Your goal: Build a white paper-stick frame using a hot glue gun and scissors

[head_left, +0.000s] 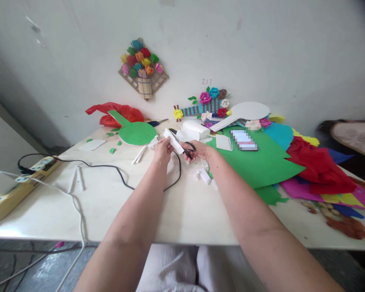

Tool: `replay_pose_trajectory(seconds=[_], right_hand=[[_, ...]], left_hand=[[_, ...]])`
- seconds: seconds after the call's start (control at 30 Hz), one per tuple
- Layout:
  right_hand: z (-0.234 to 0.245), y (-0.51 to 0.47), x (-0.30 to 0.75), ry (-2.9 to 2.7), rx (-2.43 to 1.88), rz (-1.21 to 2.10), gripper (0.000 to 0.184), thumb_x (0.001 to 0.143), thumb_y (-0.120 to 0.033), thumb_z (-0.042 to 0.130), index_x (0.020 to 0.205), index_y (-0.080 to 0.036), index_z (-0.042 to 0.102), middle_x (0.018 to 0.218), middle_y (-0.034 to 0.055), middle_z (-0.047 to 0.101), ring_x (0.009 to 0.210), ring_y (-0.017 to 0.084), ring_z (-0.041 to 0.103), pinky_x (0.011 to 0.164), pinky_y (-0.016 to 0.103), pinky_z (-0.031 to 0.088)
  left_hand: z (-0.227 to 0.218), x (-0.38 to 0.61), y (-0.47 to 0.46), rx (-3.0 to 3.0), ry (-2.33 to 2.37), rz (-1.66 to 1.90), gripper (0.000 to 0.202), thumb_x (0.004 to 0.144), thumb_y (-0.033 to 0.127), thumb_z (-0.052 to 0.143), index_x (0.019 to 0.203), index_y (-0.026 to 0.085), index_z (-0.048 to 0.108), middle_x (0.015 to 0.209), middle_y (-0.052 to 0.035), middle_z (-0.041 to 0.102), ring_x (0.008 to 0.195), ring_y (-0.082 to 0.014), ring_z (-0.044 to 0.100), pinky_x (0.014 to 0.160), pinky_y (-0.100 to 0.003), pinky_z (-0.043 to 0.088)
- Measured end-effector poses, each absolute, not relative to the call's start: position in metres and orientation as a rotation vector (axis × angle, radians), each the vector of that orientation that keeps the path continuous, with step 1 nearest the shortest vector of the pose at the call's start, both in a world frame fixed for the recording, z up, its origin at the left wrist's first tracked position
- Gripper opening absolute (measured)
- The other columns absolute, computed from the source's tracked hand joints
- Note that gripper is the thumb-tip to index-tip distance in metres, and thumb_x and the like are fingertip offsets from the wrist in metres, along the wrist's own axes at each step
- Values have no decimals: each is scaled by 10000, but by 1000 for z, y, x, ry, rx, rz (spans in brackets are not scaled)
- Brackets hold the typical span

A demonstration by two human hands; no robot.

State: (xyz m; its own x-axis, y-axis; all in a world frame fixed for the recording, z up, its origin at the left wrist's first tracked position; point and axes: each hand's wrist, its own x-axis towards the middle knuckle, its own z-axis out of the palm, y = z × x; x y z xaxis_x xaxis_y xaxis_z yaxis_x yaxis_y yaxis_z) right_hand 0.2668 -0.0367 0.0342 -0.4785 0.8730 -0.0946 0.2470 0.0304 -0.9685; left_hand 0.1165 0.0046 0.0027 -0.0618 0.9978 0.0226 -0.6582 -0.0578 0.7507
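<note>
Near the middle of the table my left hand (163,149) is closed on a strip of white paper (175,144), which slants down to the right. In my right hand (200,149) is a pair of scissors with black handles (190,147). Their blades lie along the paper strip; whether they are apart is too small to tell. Just behind both hands rests a roll of white paper (195,129). White paper scraps (203,176) lie below my right hand. A green paddle-shaped piece (137,133) is to the left of my left hand.
Green sheets (258,164), a phone (244,140) and a white paddle-shaped board (251,110) lie at right, beside red crepe paper (319,166). A black cable (109,165) runs from the power strip (38,172) across the table. Paper flowers (141,61) hang on the wall.
</note>
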Motion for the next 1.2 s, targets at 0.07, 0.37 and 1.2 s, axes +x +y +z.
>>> replay_pose_trajectory(seconds=[0.07,0.37,1.2], right_hand=[[32,-36,265,-1736,-1120,1486,366,794,-495,544,720,-139,498,526,26,588,375,99,526,275,168,267],[22,-31,262,-1684,-1071,1460,322,786,-447,574,740,-143,480,526,-3,549,366,73,490,260,153,234],[20,-34,256,-1634,-1147,1434,182,770,-268,603,702,-141,492,471,-37,527,301,61,453,233,147,226]], left_hand=[[3,117,4,670,671,1532,200,627,157,647,651,169,448,566,24,543,500,-100,558,536,-239,456],[4,117,4,670,650,1540,210,615,158,650,636,172,441,534,37,524,490,-86,543,528,-219,445],[-3,113,12,649,605,1618,210,607,141,647,585,165,440,489,47,482,442,-72,500,495,-205,419]])
